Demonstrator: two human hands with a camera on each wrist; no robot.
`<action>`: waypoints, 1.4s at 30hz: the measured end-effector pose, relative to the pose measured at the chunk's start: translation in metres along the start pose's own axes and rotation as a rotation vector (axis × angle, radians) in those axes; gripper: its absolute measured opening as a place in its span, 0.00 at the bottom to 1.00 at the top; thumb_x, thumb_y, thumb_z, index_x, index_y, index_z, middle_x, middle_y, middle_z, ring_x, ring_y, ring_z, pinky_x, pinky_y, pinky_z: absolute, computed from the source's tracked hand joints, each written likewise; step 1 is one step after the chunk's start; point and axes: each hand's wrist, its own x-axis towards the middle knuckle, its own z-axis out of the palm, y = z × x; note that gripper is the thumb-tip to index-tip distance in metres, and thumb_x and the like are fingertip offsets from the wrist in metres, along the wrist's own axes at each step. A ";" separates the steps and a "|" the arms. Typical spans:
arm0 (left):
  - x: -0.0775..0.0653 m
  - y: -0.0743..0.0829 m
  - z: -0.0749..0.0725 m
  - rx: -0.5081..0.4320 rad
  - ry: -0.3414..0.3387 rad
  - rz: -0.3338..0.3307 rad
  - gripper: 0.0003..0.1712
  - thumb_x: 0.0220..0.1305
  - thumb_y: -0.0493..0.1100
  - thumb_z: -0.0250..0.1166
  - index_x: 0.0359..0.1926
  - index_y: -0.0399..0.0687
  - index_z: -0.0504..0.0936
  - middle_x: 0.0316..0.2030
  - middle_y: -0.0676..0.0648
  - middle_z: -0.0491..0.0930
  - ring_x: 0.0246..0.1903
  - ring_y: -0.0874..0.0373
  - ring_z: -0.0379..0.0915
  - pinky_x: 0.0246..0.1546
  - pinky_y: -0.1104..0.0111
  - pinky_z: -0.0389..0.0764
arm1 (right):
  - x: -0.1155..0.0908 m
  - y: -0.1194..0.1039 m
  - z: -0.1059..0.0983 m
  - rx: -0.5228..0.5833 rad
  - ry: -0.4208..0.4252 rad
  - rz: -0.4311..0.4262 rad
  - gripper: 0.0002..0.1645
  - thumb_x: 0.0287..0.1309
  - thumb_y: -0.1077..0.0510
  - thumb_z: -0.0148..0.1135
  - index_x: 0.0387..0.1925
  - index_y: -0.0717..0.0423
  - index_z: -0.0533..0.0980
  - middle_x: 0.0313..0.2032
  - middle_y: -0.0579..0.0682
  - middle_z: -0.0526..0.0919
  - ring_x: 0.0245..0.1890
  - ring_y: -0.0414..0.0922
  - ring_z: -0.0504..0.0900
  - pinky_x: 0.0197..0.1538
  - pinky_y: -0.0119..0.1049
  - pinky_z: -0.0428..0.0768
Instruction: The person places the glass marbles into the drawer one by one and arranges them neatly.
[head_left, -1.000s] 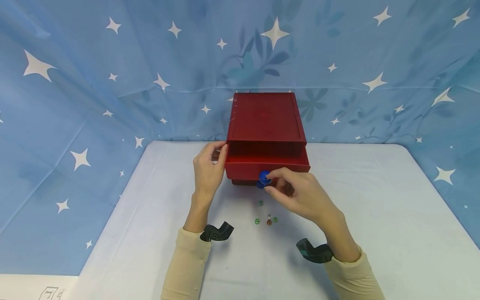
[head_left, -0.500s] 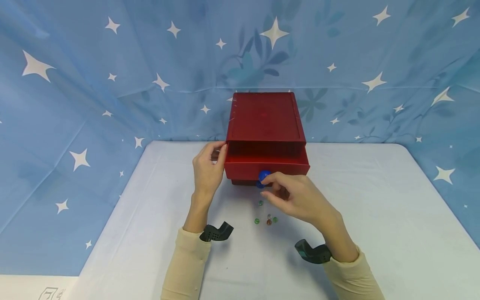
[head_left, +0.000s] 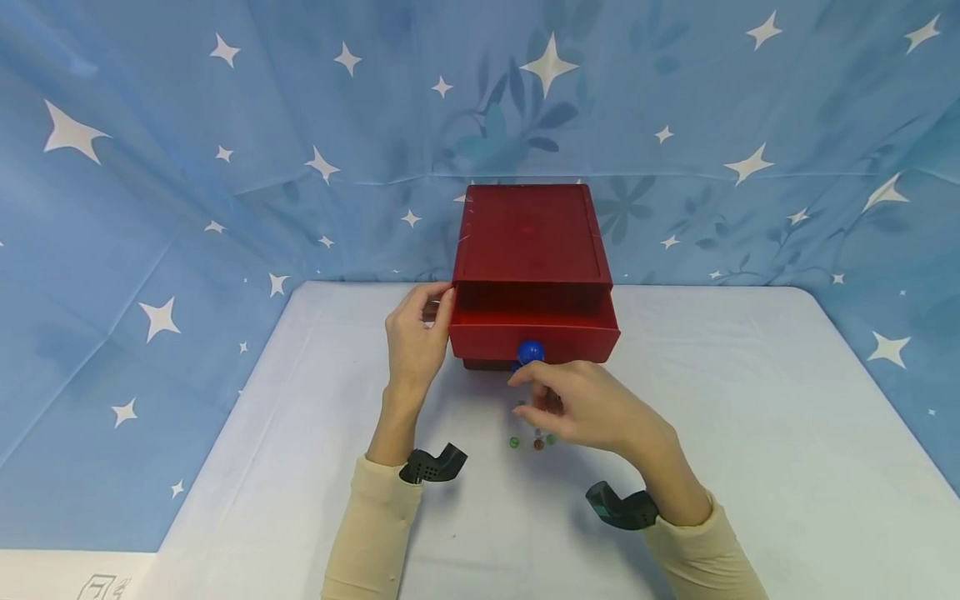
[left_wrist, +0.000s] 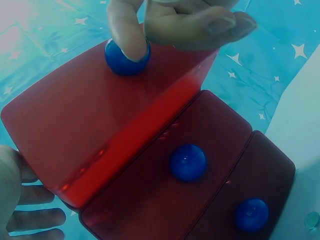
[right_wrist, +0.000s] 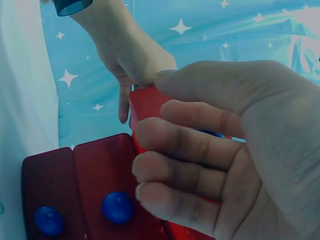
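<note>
A red cabinet [head_left: 528, 233] with three drawers stands on the white-covered table [head_left: 262, 467], in front of a blue, star-patterned cloth backdrop [head_left: 375, 125]. Its top drawer [head_left: 487, 342] juts out over the two below. From the head view you can look down into it: the red inside is lit near the front and goes dark under the cabinet top, so whatever might lie farther back can't be made out. The middle drawer [left_wrist: 145, 190] and bottom drawer [left_wrist: 255, 180] are closed, each with a round blue knob on its front, and their insides are hidden. The left hand [head_left: 417, 342] rests against the left side of the cabinet, thumb near the front corner, the other fingers mostly straight. The right hand [head_left: 588, 404] is in front of the top drawer, just beside and below its blue knob [head_left: 531, 352], with the fingers loosely bent and a gap between thumb and forefinger; it grips nothing. In the left wrist view a finger overlaps that knob, though I can't tell if they touch. Loose on the table in front of the cabinet, outside any drawer, are small marbles: green ones [head_left: 513, 442] and a reddish-brown one [head_left: 538, 445], some partly hidden by the right hand.
</note>
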 end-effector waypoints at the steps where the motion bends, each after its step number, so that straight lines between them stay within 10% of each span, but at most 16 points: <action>1: 0.000 0.000 0.000 0.000 0.000 0.001 0.12 0.71 0.42 0.62 0.47 0.39 0.85 0.40 0.41 0.87 0.32 0.52 0.85 0.38 0.64 0.88 | 0.000 0.000 0.000 0.008 -0.016 0.008 0.16 0.57 0.53 0.72 0.46 0.48 0.80 0.24 0.35 0.79 0.21 0.27 0.70 0.28 0.24 0.76; 15: 0.001 -0.001 0.000 -0.007 0.009 0.004 0.11 0.71 0.42 0.62 0.46 0.39 0.85 0.38 0.42 0.87 0.31 0.52 0.85 0.37 0.63 0.88 | 0.006 0.006 0.007 0.018 -0.169 0.082 0.19 0.58 0.51 0.70 0.52 0.47 0.83 0.28 0.34 0.81 0.26 0.28 0.75 0.31 0.24 0.78; 42: 0.001 0.000 0.000 -0.014 0.004 0.000 0.12 0.70 0.42 0.63 0.47 0.39 0.85 0.39 0.42 0.87 0.31 0.52 0.85 0.37 0.62 0.88 | 0.014 0.036 0.029 -0.044 -0.190 0.125 0.22 0.53 0.54 0.74 0.51 0.53 0.81 0.25 0.36 0.77 0.26 0.30 0.72 0.35 0.26 0.77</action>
